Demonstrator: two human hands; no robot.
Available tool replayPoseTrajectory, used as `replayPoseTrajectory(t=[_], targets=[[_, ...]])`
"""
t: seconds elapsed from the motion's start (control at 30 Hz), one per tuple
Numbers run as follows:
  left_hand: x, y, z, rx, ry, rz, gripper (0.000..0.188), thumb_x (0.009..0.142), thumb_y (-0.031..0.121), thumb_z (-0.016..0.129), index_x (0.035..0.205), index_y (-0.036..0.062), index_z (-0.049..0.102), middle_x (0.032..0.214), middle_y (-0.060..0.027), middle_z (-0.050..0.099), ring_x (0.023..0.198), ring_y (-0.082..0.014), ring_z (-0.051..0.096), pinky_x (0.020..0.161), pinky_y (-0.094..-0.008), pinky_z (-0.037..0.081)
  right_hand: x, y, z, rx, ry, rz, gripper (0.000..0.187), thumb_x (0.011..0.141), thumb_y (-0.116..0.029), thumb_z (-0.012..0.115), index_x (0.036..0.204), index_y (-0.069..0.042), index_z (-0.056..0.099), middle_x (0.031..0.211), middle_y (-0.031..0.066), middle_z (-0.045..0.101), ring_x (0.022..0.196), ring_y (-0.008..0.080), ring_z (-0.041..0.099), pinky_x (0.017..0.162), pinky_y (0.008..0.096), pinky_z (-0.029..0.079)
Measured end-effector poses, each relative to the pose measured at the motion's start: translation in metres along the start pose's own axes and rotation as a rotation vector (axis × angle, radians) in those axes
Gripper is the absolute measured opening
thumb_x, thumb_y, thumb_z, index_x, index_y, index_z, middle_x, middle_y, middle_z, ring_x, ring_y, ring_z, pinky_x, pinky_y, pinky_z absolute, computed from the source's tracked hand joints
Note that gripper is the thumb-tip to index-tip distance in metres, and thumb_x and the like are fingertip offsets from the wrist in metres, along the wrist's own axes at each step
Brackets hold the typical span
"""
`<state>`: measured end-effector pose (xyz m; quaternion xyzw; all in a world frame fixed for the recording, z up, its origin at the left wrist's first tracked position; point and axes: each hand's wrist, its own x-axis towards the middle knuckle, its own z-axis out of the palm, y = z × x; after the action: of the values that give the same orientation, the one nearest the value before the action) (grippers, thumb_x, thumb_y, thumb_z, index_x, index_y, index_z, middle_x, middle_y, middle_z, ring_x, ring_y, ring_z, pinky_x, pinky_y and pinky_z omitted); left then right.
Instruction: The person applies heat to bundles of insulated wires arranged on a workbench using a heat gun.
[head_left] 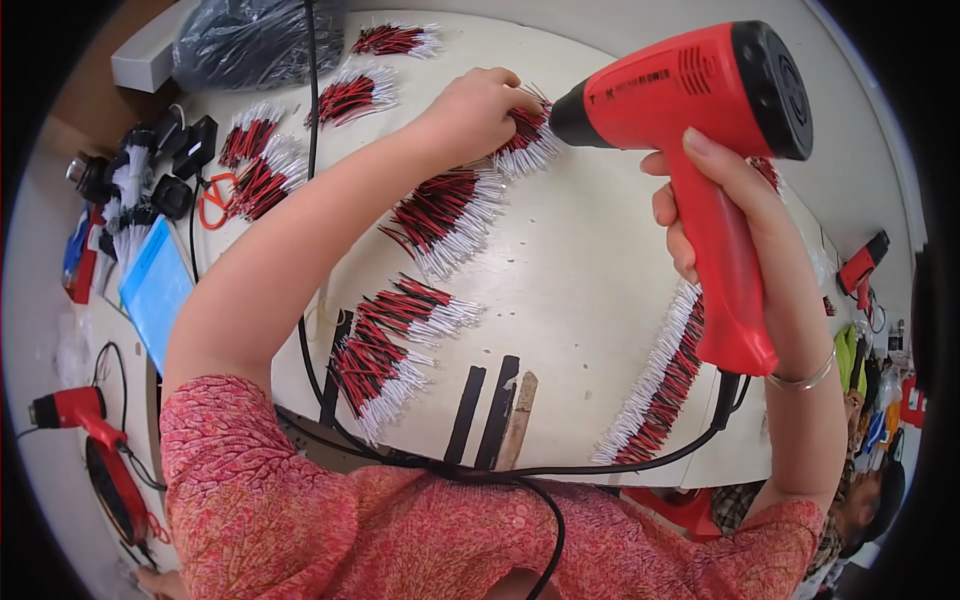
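My right hand is wrapped round the handle of a red heat gun. Its black nozzle points left, close to a bunch of short red and black wires with white ends at the far side of the table. On that bunch, my left hand has its fingers curled over the wires; the fingertips are partly hidden. Just nearer lies another fanned bunch of wires. Two more wire bunches lie near the table's front edge. A long row of wires runs below the heat gun.
The gun's black cord crosses the front edge; another cable hangs at left. Orange-handled scissors, a blue folder and a grey plastic bag sit left. Other heat guns are at both sides. A person is at lower right.
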<state>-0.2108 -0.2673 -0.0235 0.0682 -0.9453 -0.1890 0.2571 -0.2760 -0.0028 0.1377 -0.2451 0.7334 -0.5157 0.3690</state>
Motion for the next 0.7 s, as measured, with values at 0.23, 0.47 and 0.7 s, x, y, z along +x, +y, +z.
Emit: replayPoseTrajectory(t=[0.23,0.47,0.7], targets=[[-0.011,-0.006,-0.014,-0.007,-0.095,-0.047,0.029,0.084,0.001,0.058,0.104,0.0092,0.076,0.137,-0.0187,0.059,0.127,-0.037,0.055,0.109,-0.0411,0.045,-0.001,0.007,-0.01,0.054,0.055,0.033,0.045,0.1,-0.04,0.062,0.112,0.004,0.065,0.077,0.0065,0.063,0.051,0.0073,0.055,0.047,0.0195,0.042],[-0.008,0.0,-0.02,-0.06,-0.078,-0.083,0.029,0.086,0.004,0.059,0.111,0.0096,0.073,0.138,-0.0169,0.059,0.128,-0.0344,0.055,0.108,-0.0403,0.046,-0.001,0.002,0.002,0.054,-0.045,0.053,0.046,0.1,-0.04,0.062,0.111,0.004,0.065,0.076,0.006,0.063,0.051,0.0073,0.055,0.046,0.0197,0.042],[-0.014,-0.01,-0.014,-0.064,0.087,-0.043,0.027,0.083,0.004,0.058,0.102,0.0056,0.076,0.119,-0.0168,0.068,0.112,-0.0383,0.061,0.102,-0.0449,0.049,0.001,0.002,-0.001,0.08,-0.046,0.041,0.048,0.096,-0.044,0.067,0.109,0.001,0.065,0.077,0.0056,0.063,0.054,0.0083,0.057,0.05,0.0214,0.044]])
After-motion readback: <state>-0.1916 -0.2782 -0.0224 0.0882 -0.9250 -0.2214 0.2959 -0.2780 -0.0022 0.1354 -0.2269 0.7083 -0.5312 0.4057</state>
